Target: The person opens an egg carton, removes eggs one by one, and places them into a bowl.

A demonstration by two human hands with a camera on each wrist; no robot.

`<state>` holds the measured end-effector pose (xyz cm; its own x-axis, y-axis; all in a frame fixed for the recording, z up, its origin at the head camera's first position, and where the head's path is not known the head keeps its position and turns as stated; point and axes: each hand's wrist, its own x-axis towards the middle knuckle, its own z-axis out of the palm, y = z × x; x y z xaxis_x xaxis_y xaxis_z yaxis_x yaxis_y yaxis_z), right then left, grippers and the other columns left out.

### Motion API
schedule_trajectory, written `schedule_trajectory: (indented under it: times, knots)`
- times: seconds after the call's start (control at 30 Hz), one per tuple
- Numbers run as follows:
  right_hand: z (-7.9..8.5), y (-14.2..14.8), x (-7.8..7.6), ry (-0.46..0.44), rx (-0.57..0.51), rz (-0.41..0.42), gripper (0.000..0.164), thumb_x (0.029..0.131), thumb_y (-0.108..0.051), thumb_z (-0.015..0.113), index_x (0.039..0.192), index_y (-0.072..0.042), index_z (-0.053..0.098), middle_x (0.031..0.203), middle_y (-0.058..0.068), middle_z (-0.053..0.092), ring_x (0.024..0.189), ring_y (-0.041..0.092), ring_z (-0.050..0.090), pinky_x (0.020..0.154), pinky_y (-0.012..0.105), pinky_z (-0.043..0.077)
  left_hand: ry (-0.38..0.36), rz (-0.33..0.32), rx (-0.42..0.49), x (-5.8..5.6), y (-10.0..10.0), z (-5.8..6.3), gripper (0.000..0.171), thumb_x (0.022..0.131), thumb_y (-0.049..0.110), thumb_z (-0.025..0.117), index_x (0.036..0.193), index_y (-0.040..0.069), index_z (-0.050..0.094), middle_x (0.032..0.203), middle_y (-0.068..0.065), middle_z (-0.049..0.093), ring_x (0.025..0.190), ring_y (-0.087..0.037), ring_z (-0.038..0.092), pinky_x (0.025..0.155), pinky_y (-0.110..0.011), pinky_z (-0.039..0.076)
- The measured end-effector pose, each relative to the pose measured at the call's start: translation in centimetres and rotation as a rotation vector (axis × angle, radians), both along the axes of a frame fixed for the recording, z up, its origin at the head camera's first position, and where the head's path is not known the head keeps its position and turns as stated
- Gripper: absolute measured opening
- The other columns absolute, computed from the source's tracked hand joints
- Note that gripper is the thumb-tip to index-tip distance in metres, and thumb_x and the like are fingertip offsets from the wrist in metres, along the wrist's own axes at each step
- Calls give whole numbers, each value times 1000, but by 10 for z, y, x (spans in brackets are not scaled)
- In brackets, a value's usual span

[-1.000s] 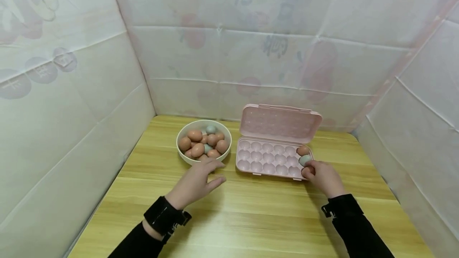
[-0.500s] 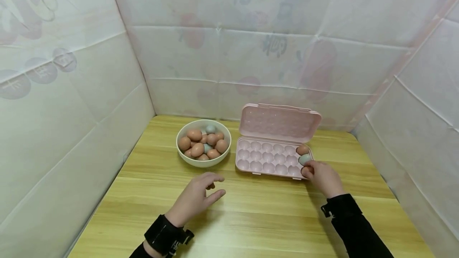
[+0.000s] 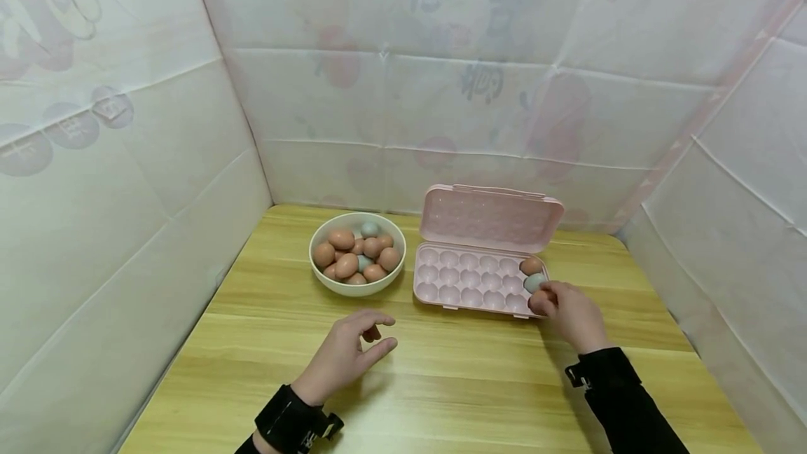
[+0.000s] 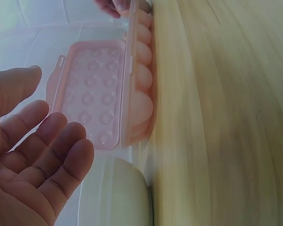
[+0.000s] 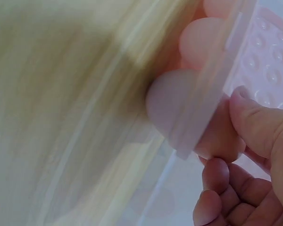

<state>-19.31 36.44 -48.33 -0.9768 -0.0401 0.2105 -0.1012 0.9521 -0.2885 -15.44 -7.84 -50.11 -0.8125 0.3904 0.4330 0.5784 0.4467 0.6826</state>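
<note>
At the right end of the pink egg box [image 3: 469, 307], my right hand [image 3: 575, 317] pinches a brown egg [image 5: 221, 129] between thumb and fingers. That egg sits in the front corner cup. Behind it in the same end row are a pale bluish egg [image 3: 534, 282] and another brown egg [image 3: 531, 266]. My left hand [image 3: 340, 356] hovers over the table in front of the bowl, fingers loosely bent and holding nothing. The cream bowl [image 3: 357, 290] is full of brown eggs [image 3: 347, 265] and a few pale bluish ones [image 3: 370, 230].
The box's pink lid [image 3: 492, 219] stands raised at the back. A wood-grain table [image 3: 441, 391] lies under everything. White printed sheets [image 3: 391, 111] hang behind it and along both sides.
My left hand has drawn back from the bowl's front rim toward me. The right hand keeps its place at the front corner cup, still on the brown egg.
</note>
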Motion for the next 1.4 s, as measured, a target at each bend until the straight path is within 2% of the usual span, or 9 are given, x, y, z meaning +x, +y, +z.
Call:
schedule_trajectory:
  times: [0.17,0.27,0.43,0.57,0.7,0.97,1.17,1.27,1.4]
  knots:
    - [6,-4,3,99,-68,24,34,98,-19,79,123,3,73,102,20,75,90,36,72,80,55,59,-12,9,38,-1,1,-1,23,96,21,82,117,16,77,102,5,75,82,-14,67,69,-27,58]
    - [11,-12,6,136,-130,42,32,99,-20,79,123,0,74,95,13,73,83,25,68,73,41,57,-14,10,56,-1,2,-1,23,96,21,82,117,16,77,100,5,75,82,-14,67,65,-23,55]
    - [19,-32,12,156,-305,108,28,100,-15,77,125,-2,74,88,6,70,77,11,58,62,22,49,13,15,62,-1,5,1,24,94,18,84,116,14,77,101,3,76,83,-16,68,63,-19,52]
    - [23,-54,19,168,-436,193,27,99,-10,76,126,-3,73,90,4,70,76,3,56,63,18,47,45,14,50,0,9,4,28,92,15,85,118,13,76,106,0,77,84,-16,67,66,-22,55]
    - [25,-75,25,99,-574,267,29,102,-9,72,130,-2,71,101,9,73,85,-1,60,71,17,51,87,2,23,0,16,12,35,91,15,87,123,11,75,121,-3,75,91,-15,69,71,-23,58]
    - [29,-110,33,-110,-805,369,32,106,-13,67,135,0,66,125,21,73,107,0,69,90,19,58,347,-59,-107,-7,36,33,53,89,20,89,136,9,68,139,-9,69,121,-20,72,97,-29,62]
    - [32,-125,39,-220,-908,423,32,108,-14,64,137,1,64,118,3,76,99,4,70,86,24,59,472,-108,-132,-10,51,44,57,85,22,93,135,9,68,139,-8,68,127,-21,69,103,-28,59]
    - [31,-131,41,-267,-959,465,32,109,-14,62,138,1,63,117,-7,75,98,3,69,86,25,58,498,-131,-130,-10,56,45,56,85,22,93,133,9,68,137,-8,67,125,-20,69,105,-25,57]
    - [28,-137,40,-287,-1013,548,27,109,-10,61,133,2,64,114,-9,74,93,3,66,84,26,57,502,-149,-126,-8,59,45,54,85,19,93,132,8,69,135,-6,68,125,-18,69,107,-21,55]
